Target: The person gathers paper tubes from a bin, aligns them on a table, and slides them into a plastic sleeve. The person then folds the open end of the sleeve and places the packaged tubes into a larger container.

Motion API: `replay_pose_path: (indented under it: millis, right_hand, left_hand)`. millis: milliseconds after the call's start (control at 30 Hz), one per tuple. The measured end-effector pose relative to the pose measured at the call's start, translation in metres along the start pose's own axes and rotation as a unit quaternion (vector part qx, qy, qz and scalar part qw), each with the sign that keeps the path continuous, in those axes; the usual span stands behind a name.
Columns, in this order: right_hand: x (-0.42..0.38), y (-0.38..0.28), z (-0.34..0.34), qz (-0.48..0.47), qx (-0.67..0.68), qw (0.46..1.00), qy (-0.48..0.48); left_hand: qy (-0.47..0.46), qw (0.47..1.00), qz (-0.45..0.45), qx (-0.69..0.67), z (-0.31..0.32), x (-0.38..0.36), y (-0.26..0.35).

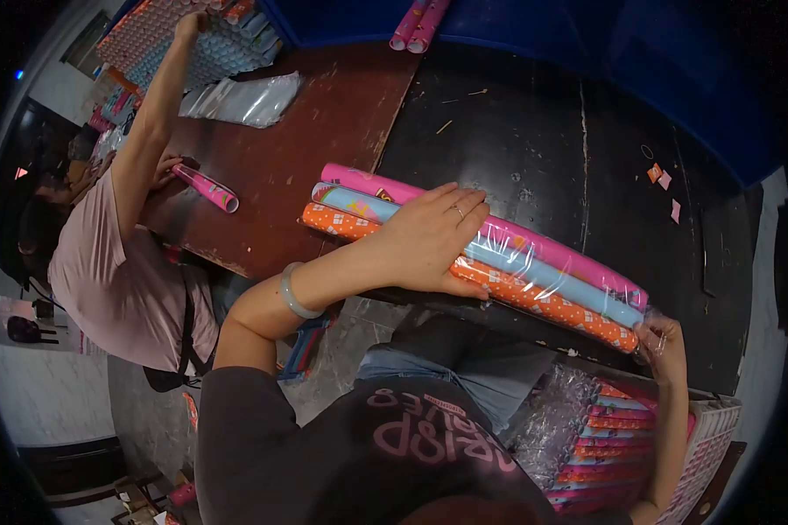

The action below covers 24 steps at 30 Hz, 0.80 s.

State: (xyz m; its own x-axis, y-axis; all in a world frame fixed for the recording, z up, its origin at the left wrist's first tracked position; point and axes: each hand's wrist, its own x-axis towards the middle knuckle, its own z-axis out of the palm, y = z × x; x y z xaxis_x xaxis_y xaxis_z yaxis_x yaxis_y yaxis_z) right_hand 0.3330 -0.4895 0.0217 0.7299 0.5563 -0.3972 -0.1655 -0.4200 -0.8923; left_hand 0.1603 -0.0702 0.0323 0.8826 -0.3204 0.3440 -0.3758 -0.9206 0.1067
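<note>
Three wrapping paper rolls lie side by side on the black tabletop: a pink roll (578,262), a light blue roll (587,297) and an orange patterned roll (560,311). Clear plastic film covers much of them. Across their middle rests my left hand (433,238), fingers over the rolls and thumb at the orange one's near side. My right hand (661,346) is at the rolls' right end, its fingers closed on the gathered edge of the clear film.
A co-worker (123,271) at the left handles a pink roll (208,190) on the red-brown table (324,96). Stacked rolls (193,48) and plastic sleeves (249,99) lie beyond. Two pink rolls (420,24) lie at the back. A box of wrapped rolls (608,446) stands below right.
</note>
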Motion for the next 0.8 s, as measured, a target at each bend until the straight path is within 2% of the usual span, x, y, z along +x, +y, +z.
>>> replay_pose_path:
  millis: [300,433,500,533,567,700,767,800]
  right_hand:
    - [-0.004,-0.012,0.011,0.020,-0.012,0.999,0.039]
    - [-0.013,-0.005,-0.011,-0.025,-0.008,0.999,-0.041]
    - [-0.011,0.002,0.000,-0.025,-0.012,0.999,-0.024]
    - [-0.014,0.004,0.005,-0.021,-0.015,1.000,-0.001]
    - [-0.017,-0.002,0.006,0.021,0.007,1.000,-0.005]
    - [-0.020,0.004,0.014,0.031,0.028,0.999,0.006]
    - [-0.026,0.002,0.021,0.039,0.014,0.999,-0.001]
    - [-0.034,-0.007,0.026,0.064,-0.048,0.997,0.003]
  left_hand:
    - [0.004,1.000,0.003,0.005,0.001,0.000,0.001]
    - [0.015,1.000,0.006,0.009,0.003,0.000,0.000]
    - [0.015,1.000,0.008,0.014,0.003,-0.001,-0.002]
    - [0.015,1.000,0.015,0.014,0.004,0.001,-0.001]
    - [0.016,1.000,0.019,0.012,0.005,0.002,-0.001]
    - [0.000,1.000,0.020,0.013,0.000,0.000,0.000]
    - [-0.030,0.999,0.016,0.007,-0.004,0.002,0.000]
    - [-0.041,0.999,0.021,-0.003,-0.006,0.003,-0.001]
